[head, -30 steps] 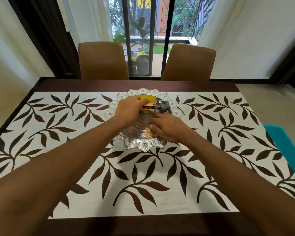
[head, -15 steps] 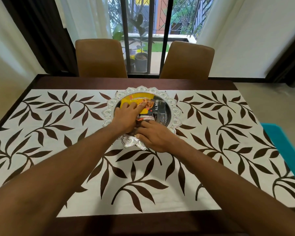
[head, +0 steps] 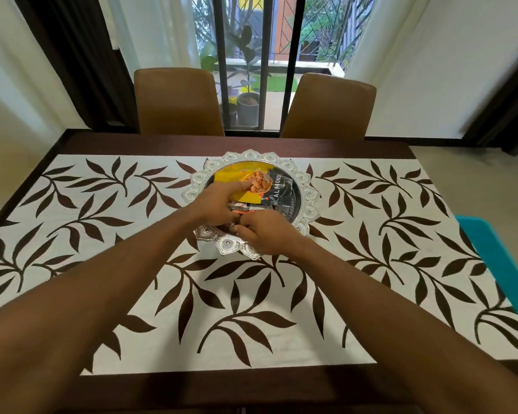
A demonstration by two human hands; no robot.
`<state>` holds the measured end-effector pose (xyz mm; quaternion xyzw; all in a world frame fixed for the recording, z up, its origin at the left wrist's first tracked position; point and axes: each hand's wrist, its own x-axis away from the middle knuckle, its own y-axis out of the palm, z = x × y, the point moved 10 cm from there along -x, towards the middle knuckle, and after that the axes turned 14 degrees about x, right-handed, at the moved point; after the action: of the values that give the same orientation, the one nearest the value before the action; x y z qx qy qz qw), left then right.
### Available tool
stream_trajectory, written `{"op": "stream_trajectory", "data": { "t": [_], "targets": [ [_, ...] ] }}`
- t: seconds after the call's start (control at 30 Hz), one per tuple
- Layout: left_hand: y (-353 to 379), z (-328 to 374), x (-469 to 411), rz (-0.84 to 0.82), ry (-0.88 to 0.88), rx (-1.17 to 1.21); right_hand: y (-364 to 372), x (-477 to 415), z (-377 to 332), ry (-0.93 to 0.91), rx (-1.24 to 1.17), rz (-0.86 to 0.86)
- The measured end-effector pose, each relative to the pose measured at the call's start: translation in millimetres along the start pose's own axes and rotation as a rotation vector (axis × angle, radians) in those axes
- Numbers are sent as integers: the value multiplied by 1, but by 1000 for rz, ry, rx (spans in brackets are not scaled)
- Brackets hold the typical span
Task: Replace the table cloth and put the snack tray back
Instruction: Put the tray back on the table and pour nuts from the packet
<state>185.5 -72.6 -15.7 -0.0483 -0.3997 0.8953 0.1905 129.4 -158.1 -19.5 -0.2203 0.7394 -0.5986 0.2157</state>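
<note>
The near half of the snack tray (head: 308, 193) lies under both hands; the left hand (head: 219, 204) covers the lower part of the almond packet (head: 260, 186); the small packets (head: 242, 207) between the hands are too covered to read (red and white only); the turquoise object (head: 503, 264) is cut off by the right edge; whether the right hand (head: 263, 234) grips anything cannot be told.

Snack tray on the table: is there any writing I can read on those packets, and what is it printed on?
"ALMONDS": on the dark side of the yellow almond packet lying in the silver snack tray.
Small print on the same packet: too small to read.
Red-and-white packets under the hands: lettering too blurred to read.
</note>
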Motion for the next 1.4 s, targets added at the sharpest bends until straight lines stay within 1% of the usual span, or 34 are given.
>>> {"op": "stream_trajectory", "data": {
  "t": [0.13,0.2,0.3,0.37,0.47,0.57,0.8,0.87,0.93,0.97,1.0,1.07,1.1,1.13,1.2,1.27,1.33,1.37,1.4],
  "targets": [
    [-4,2,8,-50,-85,78,-2,-5,1,14,-4,-9],
    [-11,5,13,-18,-116,187,-5,-6,-2,2,-8,-9],
    [-25,6,26,153,-133,378,-10,-7,2,53,-78,-30],
    [-35,4,38,303,-138,439,-13,-9,8,111,-141,-38],
    [-45,9,60,505,-89,527,-20,-10,10,146,-220,-44],
    [-39,12,81,616,-101,712,-21,-8,12,176,-283,-66],
    [-1,16,105,672,-271,1110,-14,8,6,231,-458,-153],
    [5,8,112,710,-328,1159,-17,11,10,284,-555,-124],
    [15,2,124,728,-430,1283,-26,13,10,329,-612,-51],
    [26,1,126,683,-493,1388,-32,12,6,337,-632,-7],
    [38,5,127,604,-551,1522,-38,11,-1,335,-654,32],
    [59,23,125,429,-597,1814,-47,9,-25,313,-627,111],
    [64,35,121,387,-566,1948,-50,9,-40,297,-572,163],
    [63,43,120,415,-505,2062,-51,10,-54,283,-513,214],
    [56,50,118,543,-351,2238,-49,15,-73,276,-430,295],
    [53,48,123,574,-255,2305,-46,18,-82,241,-360,338],
    [53,46,128,608,-182,2330,-46,22,-94,150,-244,371],
    [51,44,130,641,-116,2387,-46,23,-100,105,-196,389],
    [49,43,133,715,-55,2440,-47,25,-105,69,-160,404]
  ]
}}
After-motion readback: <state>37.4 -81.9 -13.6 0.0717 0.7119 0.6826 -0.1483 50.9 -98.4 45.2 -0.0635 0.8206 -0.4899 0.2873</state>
